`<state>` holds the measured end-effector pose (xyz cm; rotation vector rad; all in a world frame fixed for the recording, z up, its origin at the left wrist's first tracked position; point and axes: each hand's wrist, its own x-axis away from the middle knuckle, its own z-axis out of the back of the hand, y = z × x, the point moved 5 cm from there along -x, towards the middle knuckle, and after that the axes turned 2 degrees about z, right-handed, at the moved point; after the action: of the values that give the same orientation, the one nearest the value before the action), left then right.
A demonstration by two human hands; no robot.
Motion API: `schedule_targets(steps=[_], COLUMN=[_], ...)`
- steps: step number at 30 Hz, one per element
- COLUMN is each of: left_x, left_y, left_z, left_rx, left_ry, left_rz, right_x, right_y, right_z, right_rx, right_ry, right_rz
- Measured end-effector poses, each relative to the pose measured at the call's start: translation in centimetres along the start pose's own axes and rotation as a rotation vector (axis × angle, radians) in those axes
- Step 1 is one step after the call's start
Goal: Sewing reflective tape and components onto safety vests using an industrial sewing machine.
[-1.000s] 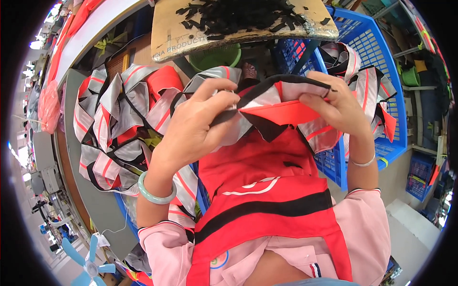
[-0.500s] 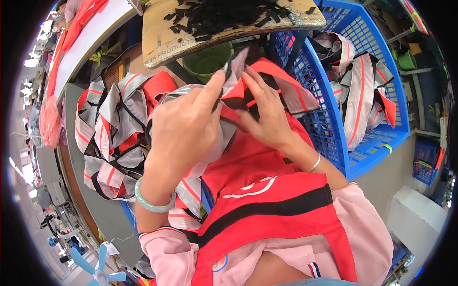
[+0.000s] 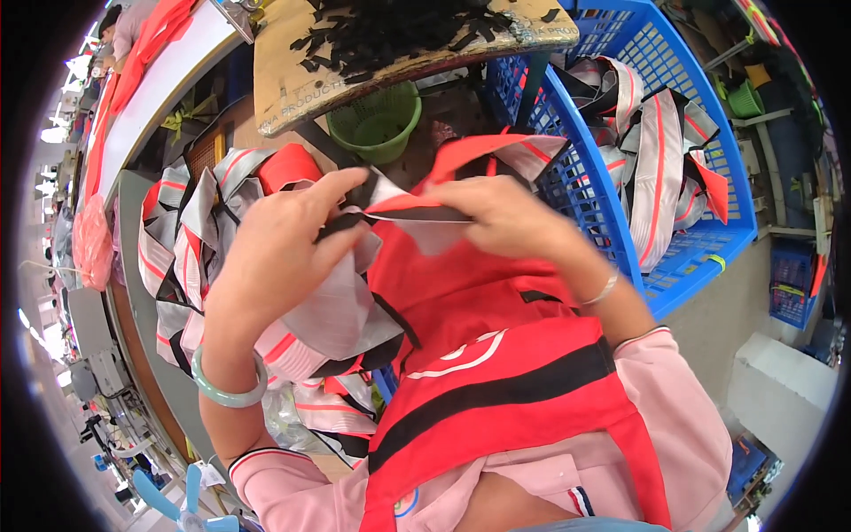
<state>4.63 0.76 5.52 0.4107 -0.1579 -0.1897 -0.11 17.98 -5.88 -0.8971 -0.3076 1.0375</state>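
Both our hands pinch the red-grey fabric piece (image 3: 417, 208) just left of the blue crate (image 3: 620, 151): left hand (image 3: 275, 257) and right hand (image 3: 505, 217) closed on its black-edged seam. Soft, light, floppy; best gripped along that stiffer edge.

The fabric piece (image 3: 417, 208) pinched in my left grip (image 3: 275, 257) and right grip (image 3: 505, 222) is red, edged in black, with a silver-grey band. Below my grips my apron (image 3: 496, 372) is red with one black stripe and a white curved mark — my sleeves are pink. Left of my left grip, the heaped pieces (image 3: 195, 239) are grey, red and black. Right of my right grip the crate (image 3: 674, 257) is blue; above, a green basket (image 3: 377, 120).
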Motion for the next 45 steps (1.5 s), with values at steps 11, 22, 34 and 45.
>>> schedule_targets(steps=[11,22,34,45], left_x=[-1.7,-6.9,-7.2,-13.6], left_y=[6.7,0.7,-1.0,-5.3], left_z=[0.1,-3.2,1.6,3.7], left_rx=[0.502,0.732,0.752,0.795], left_ry=[-0.141,-0.032,0.368,0.077], left_rz=[-0.579,-0.11,-0.154,0.073], right_x=[-1.2,-0.4,-5.1,-10.6], right_y=[-8.5,-6.3,-4.9,2.2], right_z=[17.9,10.6,17.0,17.6], right_rx=[0.44,0.393,0.158,-0.105], right_ry=[-0.259,0.413,0.216,0.274], right_rz=[0.001,0.083,0.028,-0.082])
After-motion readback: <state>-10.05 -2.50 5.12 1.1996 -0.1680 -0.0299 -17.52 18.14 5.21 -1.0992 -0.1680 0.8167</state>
